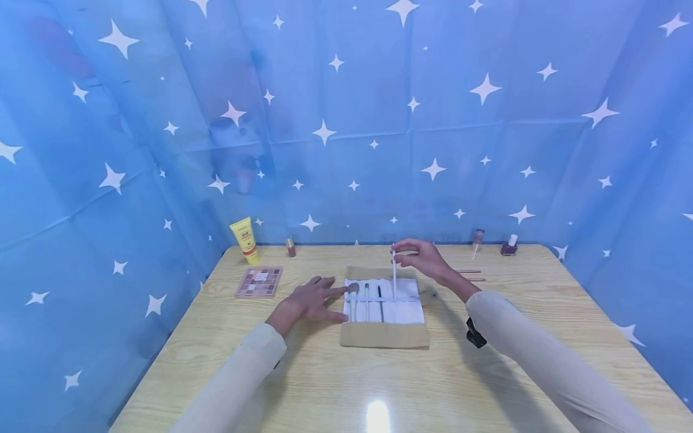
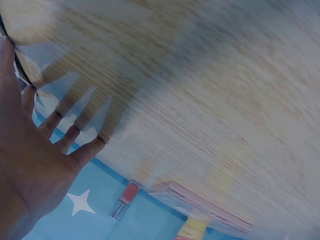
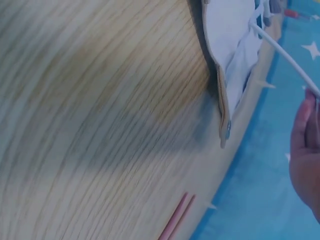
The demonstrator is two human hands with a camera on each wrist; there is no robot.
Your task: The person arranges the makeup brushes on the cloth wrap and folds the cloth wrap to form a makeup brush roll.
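Right grip (image 1: 425,257): pinched closed on slim white stick (image 1: 394,275), near-upright, lower end at the open brush roll (image 1: 384,335) | left grip (image 1: 314,300): fingers spread, touching roll's left edge | three brushes (image 1: 367,305) in roll | desk (image 1: 325,385): palette (image 1: 258,282) left of roll, pink sticks (image 1: 470,279) right

One view from above, two close in at the wrists
The head camera looks forward and down across the surface (image 1: 325,385) to the starry curtain (image 1: 368,90) — the left wrist's, upside down, shares the palette (image 1: 258,282) with it; the right wrist's, turned sideways, shares the brush roll (image 1: 384,335).
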